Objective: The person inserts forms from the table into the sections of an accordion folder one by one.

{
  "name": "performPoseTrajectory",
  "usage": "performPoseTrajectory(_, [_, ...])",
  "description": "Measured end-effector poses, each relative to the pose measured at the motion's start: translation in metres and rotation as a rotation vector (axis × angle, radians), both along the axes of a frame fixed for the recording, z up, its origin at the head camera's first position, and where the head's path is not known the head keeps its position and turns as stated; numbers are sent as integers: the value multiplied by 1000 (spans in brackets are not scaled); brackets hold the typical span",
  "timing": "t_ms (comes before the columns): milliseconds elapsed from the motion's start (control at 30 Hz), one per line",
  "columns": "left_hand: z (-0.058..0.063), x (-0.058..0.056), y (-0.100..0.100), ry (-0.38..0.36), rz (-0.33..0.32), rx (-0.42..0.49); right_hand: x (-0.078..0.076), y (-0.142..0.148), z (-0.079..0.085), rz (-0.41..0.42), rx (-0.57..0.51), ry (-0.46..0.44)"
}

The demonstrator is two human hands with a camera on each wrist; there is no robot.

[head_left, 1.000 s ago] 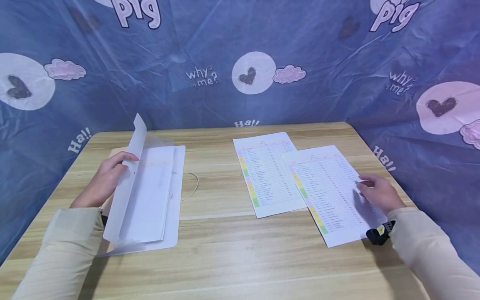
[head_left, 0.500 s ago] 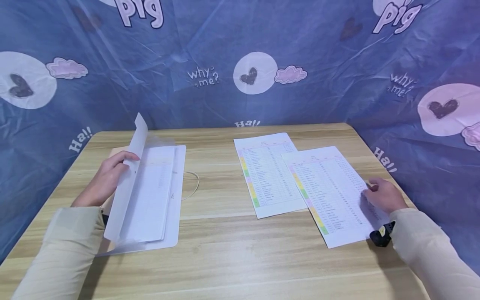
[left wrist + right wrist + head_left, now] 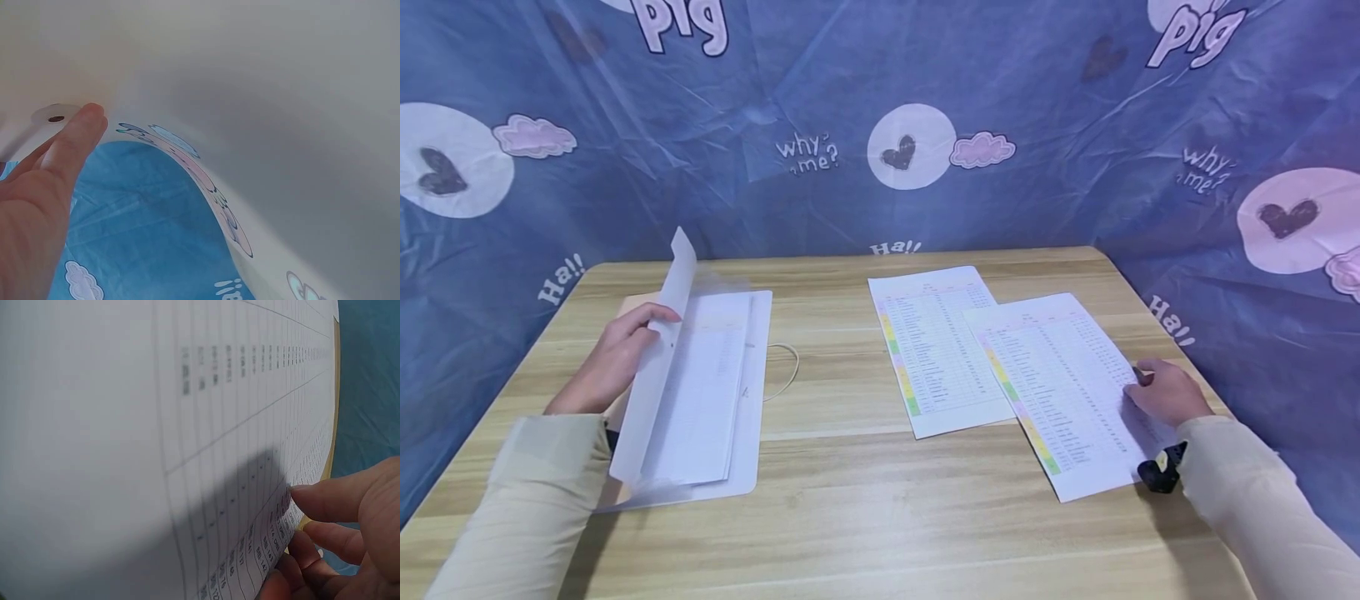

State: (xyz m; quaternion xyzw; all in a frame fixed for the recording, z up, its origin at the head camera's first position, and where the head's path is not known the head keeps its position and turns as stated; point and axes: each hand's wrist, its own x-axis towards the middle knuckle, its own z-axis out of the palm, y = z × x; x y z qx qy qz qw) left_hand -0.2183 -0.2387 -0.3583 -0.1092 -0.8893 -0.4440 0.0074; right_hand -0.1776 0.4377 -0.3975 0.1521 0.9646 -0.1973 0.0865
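On the left of the table lies an opened white folder (image 3: pixel 760 417) with a stack of printed sheets (image 3: pixel 700 400) inside. My left hand (image 3: pixel 617 354) holds its raised cover (image 3: pixel 655 383), thumb and fingers at the cover's edge. From the left wrist the cover's pale surface (image 3: pixel 281 125) fills much of the view, printed pictures along its curved edge. At the right, my right hand (image 3: pixel 1168 392) pinches the right edge of a printed table sheet (image 3: pixel 1052 383). In the right wrist view the thumb lies on top of the paper (image 3: pixel 94 412) and the fingers curl beneath it.
A second printed sheet (image 3: pixel 936 358) with a coloured left column lies flat, partly overlapped by the right one. A thin pale cord loop (image 3: pixel 793 371) sticks out beside the folder. A blue patterned curtain (image 3: pixel 827 208) surrounds the wooden table (image 3: pixel 850 517).
My right hand has moved slightly right, from fingertips over the sheet to a pinch on its edge. The sheet's near corner has shifted a little toward me. My left hand stays put.
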Motion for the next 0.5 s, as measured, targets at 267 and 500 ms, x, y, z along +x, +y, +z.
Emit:
performPoseTrajectory(267, [3, 2, 2, -14, 8, 8, -1, -1, -3, 33, -3, 13])
performPoseTrajectory(500, [4, 2, 2, -29, 12, 9, -5, -2, -4, 44, 12, 23])
